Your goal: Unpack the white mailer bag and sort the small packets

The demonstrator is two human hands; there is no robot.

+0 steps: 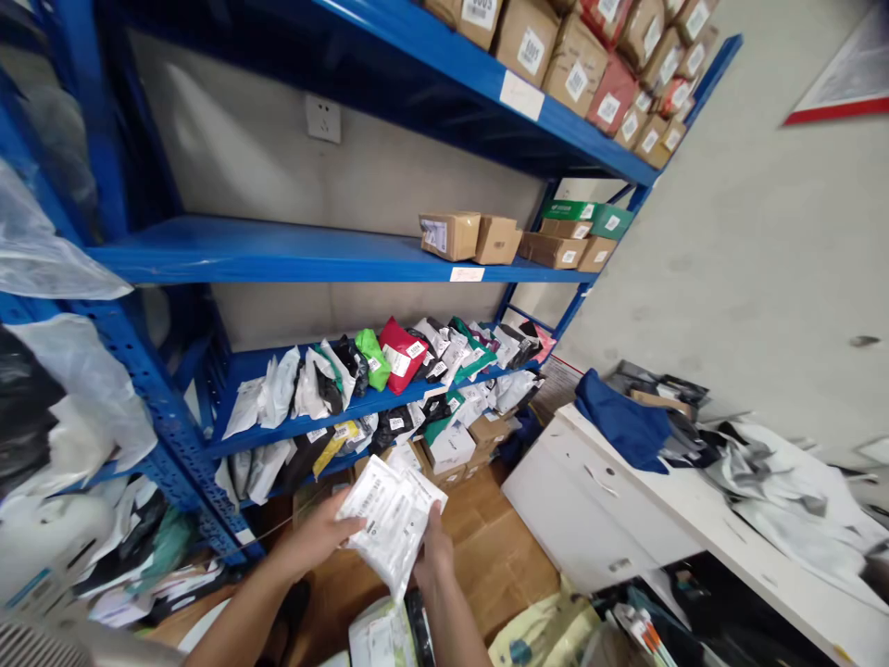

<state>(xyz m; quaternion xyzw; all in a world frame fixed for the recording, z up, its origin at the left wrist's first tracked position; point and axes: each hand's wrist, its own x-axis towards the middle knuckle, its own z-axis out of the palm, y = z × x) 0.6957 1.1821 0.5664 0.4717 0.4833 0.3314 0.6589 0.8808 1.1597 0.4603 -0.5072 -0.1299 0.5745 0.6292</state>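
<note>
Both my hands hold one white plastic mailer bag (391, 521) with a printed label, low in the middle of the view. My left hand (323, 537) grips its left edge, thumb on top. My right hand (436, 548) holds its right lower edge. The bag is tilted, in front of the lower blue shelf (278, 431), where a row of soft parcels stands: white, black, a green one (373, 357) and a red one (401, 352). More parcels lie on the level beneath.
Blue metal racking (292, 252) fills the left and middle; its middle shelf bears a few cardboard boxes (450, 233), the top shelf many more. A white table (625, 500) at right carries a blue cloth (621, 421) and grey bags. Flattened cardboard covers the floor (493, 547).
</note>
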